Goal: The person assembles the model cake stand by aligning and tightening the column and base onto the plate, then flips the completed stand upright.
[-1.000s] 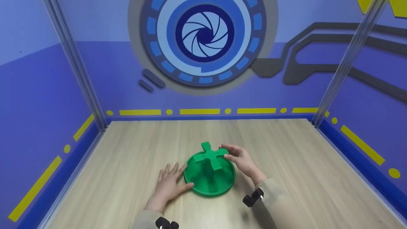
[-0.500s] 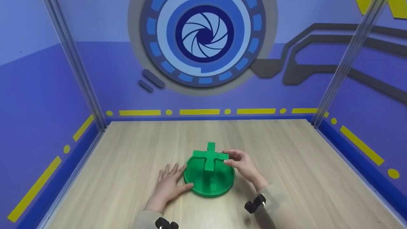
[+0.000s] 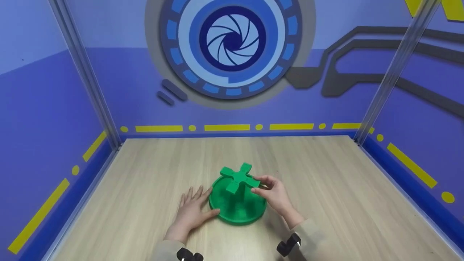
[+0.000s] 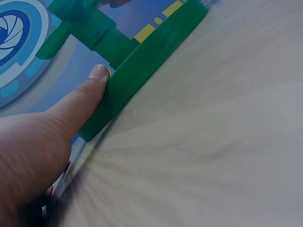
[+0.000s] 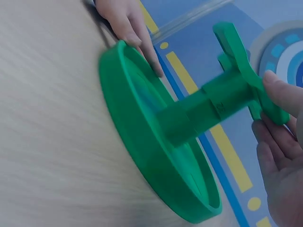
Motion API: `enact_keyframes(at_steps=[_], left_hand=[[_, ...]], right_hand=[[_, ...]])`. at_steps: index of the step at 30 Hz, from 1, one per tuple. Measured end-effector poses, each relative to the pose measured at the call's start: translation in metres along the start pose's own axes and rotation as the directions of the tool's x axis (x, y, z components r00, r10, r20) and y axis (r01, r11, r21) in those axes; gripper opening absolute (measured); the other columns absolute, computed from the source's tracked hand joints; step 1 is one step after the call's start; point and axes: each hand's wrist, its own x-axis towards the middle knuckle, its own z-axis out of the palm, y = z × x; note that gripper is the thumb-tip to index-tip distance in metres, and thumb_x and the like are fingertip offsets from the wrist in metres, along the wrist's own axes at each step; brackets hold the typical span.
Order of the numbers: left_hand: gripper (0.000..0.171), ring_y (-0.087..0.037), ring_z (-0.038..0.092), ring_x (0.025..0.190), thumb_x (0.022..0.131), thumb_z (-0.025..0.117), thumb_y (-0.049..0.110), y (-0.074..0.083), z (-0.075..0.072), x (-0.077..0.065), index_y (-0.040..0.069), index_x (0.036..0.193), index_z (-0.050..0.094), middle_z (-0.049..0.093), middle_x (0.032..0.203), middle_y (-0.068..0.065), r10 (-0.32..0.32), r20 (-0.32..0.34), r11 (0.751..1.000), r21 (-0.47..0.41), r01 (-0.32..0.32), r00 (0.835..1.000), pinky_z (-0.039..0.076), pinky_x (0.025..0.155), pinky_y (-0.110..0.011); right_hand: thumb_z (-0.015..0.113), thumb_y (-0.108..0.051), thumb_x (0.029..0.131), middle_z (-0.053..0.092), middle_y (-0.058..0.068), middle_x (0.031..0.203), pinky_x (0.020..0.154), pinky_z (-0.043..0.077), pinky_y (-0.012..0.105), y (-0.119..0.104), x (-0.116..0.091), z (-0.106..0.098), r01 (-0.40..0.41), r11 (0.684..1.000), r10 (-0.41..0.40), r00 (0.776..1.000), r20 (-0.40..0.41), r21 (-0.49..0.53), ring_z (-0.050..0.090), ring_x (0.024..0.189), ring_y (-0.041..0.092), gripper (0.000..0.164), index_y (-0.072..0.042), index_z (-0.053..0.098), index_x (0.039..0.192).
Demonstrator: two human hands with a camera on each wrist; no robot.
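Observation:
A green round dish (image 3: 239,220) with a raised rim stands on the table. From its middle rises a stepped green post (image 5: 201,113) bearing small printed digits, topped by a green cross-shaped handle (image 3: 239,177). My right hand (image 3: 276,195) pinches one arm of the handle between thumb and fingers on the right side. My left hand (image 3: 193,213) lies spread at the dish's left side. Its thumb (image 4: 80,101) touches the rim, and the straight fingers rest against the far left edge.
The pale wooden table (image 3: 156,159) is bounded by blue printed walls (image 3: 119,83) at the back and both sides. Metal posts (image 3: 88,78) stand at the rear corners. Black wrist devices (image 3: 289,244) sit on both sleeves.
The cross-shaped handle has turned clockwise as seen from above. My right hand has come slightly nearer to me with the arm it pinches. The left hand and the dish have stayed put.

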Motion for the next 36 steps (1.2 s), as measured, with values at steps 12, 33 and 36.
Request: enact_keyframes(at_steps=[12, 33, 36], left_hand=[[0.092, -0.051, 0.013, 0.158, 0.084, 0.068, 0.071, 0.001, -0.001, -0.002, 0.024, 0.159, 0.042, 0.033, 0.167, -0.018, 0.012, -0.008, 1.000, 0.011, -0.011, 1.000, 0.005, 0.128, -0.069], [0.090, -0.051, 0.013, 0.158, 0.086, 0.068, 0.069, 0.002, -0.001, -0.001, 0.024, 0.159, 0.042, 0.032, 0.167, -0.019, 0.004, 0.004, 1.000, 0.007, -0.004, 1.000, 0.004, 0.128, -0.069], [0.090, -0.050, 0.012, 0.158, 0.086, 0.069, 0.069, 0.003, -0.002, -0.002, 0.024, 0.159, 0.042, 0.032, 0.168, -0.018, 0.000, 0.006, 1.000, 0.004, 0.000, 1.000, 0.004, 0.128, -0.068]], right_hand=[[0.086, -0.003, 0.081, 0.071, 0.019, 0.118, 0.100, 0.059, 0.033, -0.006, -0.014, 0.019, 0.018, 1.000, -0.015, 0.993, -0.113, 0.022, 0.066, 0.108, 0.011, 0.037, 0.004, 0.069, 0.113], [0.091, -0.014, 0.078, 0.068, 0.013, 0.115, 0.102, 0.057, 0.046, -0.011, -0.026, 0.038, 0.087, 0.987, -0.107, 0.983, -0.150, -0.132, 0.064, 0.115, 0.029, 0.047, -0.001, 0.061, 0.110], [0.090, -0.017, 0.080, 0.068, 0.012, 0.115, 0.102, 0.057, 0.045, -0.014, -0.023, 0.030, 0.111, 0.984, -0.134, 0.977, -0.168, -0.140, 0.064, 0.114, 0.029, 0.044, -0.002, 0.061, 0.110]])
